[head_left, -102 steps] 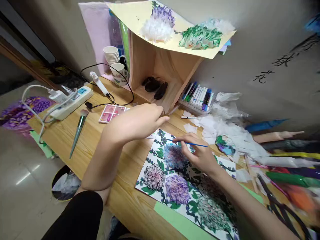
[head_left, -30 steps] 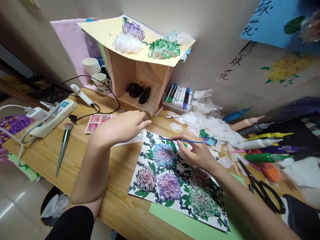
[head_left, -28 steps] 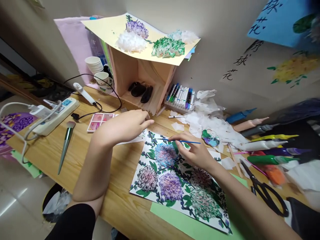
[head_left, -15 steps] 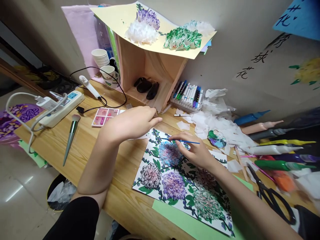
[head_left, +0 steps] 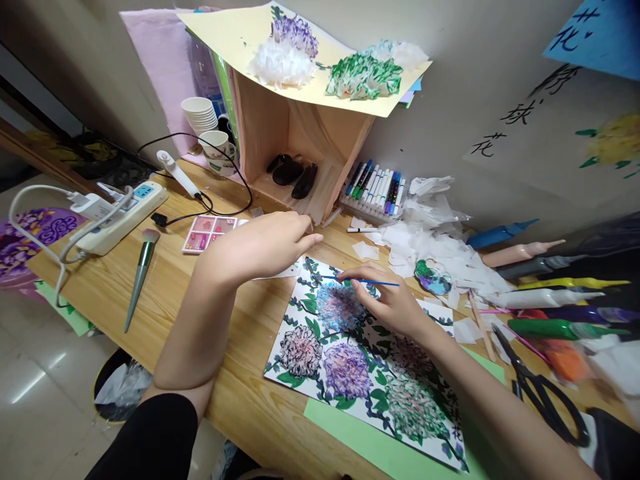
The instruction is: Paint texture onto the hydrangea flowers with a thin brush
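Observation:
My right hand [head_left: 384, 295] is closed in a pinch on a thin blue paintbrush [head_left: 383, 284]. Its tip points left, over the upper left part of a white painted sheet [head_left: 320, 393], just above a blue and pink flower [head_left: 340, 305]. I cannot tell whether the tip touches the paper. Purple, black and green textured flowers with dark green leaves fill the rest of the sheet. My left hand [head_left: 273, 243] is bent at the wrist beyond the sheet's upper left corner, back facing me. Its fingers curl down, thumb pointing right; what they hold, if anything, is hidden.
Scissors [head_left: 540, 393], paint tubes [head_left: 550, 328] and paper scraps [head_left: 415, 243] lie on the right, near a paint-smeared palette [head_left: 433, 277]. Markers [head_left: 377, 190] stand behind. On the left are a makeup brush [head_left: 141, 280], a pink palette [head_left: 209, 233] and a power strip [head_left: 123, 217].
The whole view has shifted very slightly. Both hands and the paintbrush keep practically the same places over the sheet and desk.

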### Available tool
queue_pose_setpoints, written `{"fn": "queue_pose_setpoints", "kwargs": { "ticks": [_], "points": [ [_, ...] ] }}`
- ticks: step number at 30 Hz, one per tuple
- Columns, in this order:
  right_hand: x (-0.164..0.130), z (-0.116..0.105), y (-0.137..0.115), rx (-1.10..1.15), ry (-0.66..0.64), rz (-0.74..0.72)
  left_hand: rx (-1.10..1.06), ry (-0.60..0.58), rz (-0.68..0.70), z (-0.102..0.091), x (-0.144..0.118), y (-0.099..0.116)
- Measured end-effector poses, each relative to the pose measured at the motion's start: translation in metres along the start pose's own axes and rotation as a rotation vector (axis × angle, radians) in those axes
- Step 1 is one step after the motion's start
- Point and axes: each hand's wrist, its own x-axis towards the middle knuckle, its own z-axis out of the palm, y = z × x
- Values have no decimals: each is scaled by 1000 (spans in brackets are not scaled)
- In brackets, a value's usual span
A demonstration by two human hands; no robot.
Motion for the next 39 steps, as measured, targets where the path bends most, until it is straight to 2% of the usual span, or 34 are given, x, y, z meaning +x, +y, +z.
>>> {"fn": "queue_pose_setpoints", "kwargs": {
  "ticks": [6,16,39],
  "points": [
    [-2,-5,0,-35,74,12,10,-10,-5,0,0,0],
    [-1,-1,1,-38,32,19,10,-8,-7,-1,0,1],
    [-2,-1,3,-22,34,2,11,-2,-13,-1,-1,1]
  ]
}}
